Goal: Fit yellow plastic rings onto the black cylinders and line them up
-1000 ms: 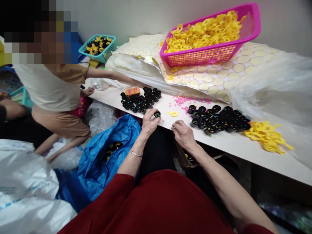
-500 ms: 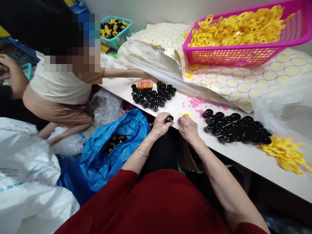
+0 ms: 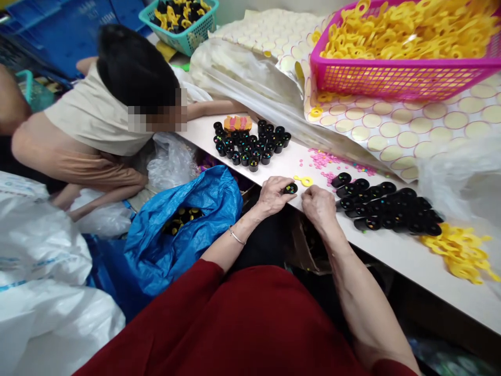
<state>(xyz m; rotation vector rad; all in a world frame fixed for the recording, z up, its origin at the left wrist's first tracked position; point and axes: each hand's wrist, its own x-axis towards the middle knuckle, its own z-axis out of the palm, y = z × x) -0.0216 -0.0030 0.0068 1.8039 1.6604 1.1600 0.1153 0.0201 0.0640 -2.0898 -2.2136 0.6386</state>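
Pinches a small round black plastic cup (image 3: 290, 188) between thumb and fingers of the left hand (image 3: 275, 196), at the near edge of the long white table (image 3: 379, 243). Curls the right hand (image 3: 320, 206) just beside; cannot tell whether gripping anything. Has a flat yellow plastic ring with a stem (image 3: 307, 181) just beyond, grouped black cups (image 3: 254, 143) to either side, tiny pink beads (image 3: 321, 158) farther back, then a magenta plastic basket (image 3: 376, 79) of yellow rings (image 3: 410, 34).

Black cups (image 3: 253, 165): smooth plast., semi-gloss. Yellow pcs (image 3: 456, 245): smooth plast. Far-R pink basket (image 3: 385, 79): glossy plast. L blue bag (image 3: 188, 250): crinkly, shiny.
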